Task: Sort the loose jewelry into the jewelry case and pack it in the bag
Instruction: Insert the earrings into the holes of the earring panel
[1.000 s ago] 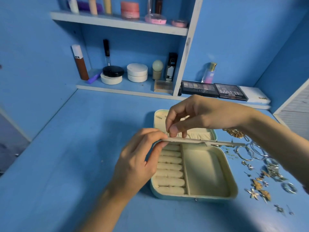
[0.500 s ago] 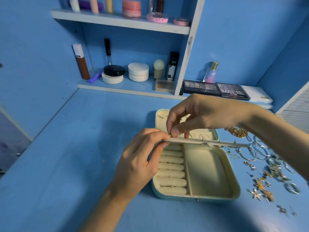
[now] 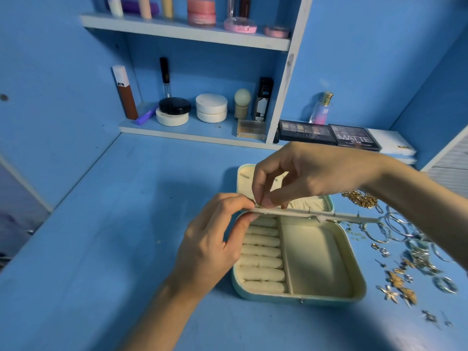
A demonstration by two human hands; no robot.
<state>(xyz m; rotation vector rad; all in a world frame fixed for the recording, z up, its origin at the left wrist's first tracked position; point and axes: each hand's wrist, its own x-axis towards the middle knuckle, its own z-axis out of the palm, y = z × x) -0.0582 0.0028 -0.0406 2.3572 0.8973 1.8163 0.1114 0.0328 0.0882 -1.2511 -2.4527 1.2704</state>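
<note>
One jewelry case (image 3: 316,300), left fingers (image 3: 234,201) pinching its panel (image 3: 316,215); right fingers (image 3: 277,199) pinching tiny piece (image 3: 260,205)

Dim, cool light from above lays soft shadows on the table (image 3: 88,249), while wide-angle distortion bends the shelf (image 3: 184,34) and blurs the loose jewelry (image 3: 415,259) at the edge.

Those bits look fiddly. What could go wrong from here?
The tiny piece the right hand pinches at the thin cream earring strip could slip into the open mint-green jewelry case. The left hand holds the strip only at one end, so it may wobble. The right forearm over the loose gold and silver jewelry could scatter it.
</note>
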